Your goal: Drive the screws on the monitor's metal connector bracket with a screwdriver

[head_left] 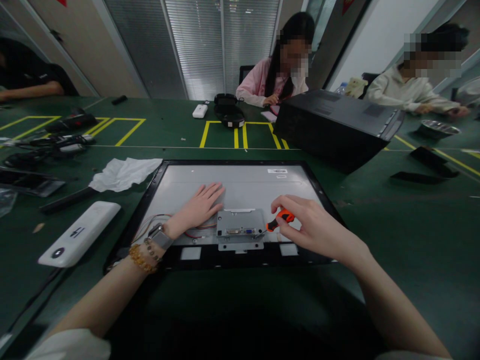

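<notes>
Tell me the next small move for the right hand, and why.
Probably a gentle turn of the screwdriver: the right hand grips it, its tip seems to meet the metal box beside the blue port, and the left hand lies flat.

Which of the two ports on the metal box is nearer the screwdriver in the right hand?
The blue port; the other port is whitish and sits to its left, farther from the screwdriver.

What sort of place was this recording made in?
Probably an electronics workroom: a long green table with yellow lines, what looks like an opened monitor with a screwdriver in the right hand over it, and a person in pink seated across.
</notes>
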Motion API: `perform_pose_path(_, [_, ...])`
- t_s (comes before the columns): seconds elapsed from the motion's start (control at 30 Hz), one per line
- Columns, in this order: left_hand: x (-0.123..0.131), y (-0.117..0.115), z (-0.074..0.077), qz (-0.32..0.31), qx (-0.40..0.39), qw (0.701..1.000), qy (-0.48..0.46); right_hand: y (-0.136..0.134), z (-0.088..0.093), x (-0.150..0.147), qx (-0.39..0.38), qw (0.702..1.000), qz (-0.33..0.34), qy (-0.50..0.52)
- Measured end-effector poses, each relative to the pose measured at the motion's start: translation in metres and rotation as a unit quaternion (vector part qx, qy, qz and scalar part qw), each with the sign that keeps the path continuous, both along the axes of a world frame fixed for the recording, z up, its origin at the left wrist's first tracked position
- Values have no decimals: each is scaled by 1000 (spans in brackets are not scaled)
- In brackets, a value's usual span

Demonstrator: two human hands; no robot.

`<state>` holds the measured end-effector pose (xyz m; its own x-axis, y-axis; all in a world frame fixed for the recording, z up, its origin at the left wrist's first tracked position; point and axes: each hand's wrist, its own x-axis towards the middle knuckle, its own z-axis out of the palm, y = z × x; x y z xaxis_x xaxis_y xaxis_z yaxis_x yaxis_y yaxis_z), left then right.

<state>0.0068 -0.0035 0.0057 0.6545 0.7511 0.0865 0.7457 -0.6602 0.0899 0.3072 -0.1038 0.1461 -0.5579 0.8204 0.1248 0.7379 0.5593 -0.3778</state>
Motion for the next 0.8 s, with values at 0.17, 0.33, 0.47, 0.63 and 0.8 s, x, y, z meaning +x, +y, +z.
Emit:
perform_pose_path(0.17, [-1,1,-2,-3,0,1000,-6,1,1,-1,-16,1000,-5,-4])
perform_pose_path(0.33, [-1,1,-2,-1,-1,1000,-8,1,0,-1,-4,1000,-21,-18])
perform_pose_path(0.47, [0,1,-1,2,-7,1000,-4,1,1,-2,-13,1000,-27,-7])
perform_pose_path(0.63, [0,0,-1,4,-5,1000,-2,0,3,-2,-17,1000,-8,13])
perform_pose_path(0.8, [0,0,0,0,-5,1000,-2,0,5,1,-13,1000,24,5])
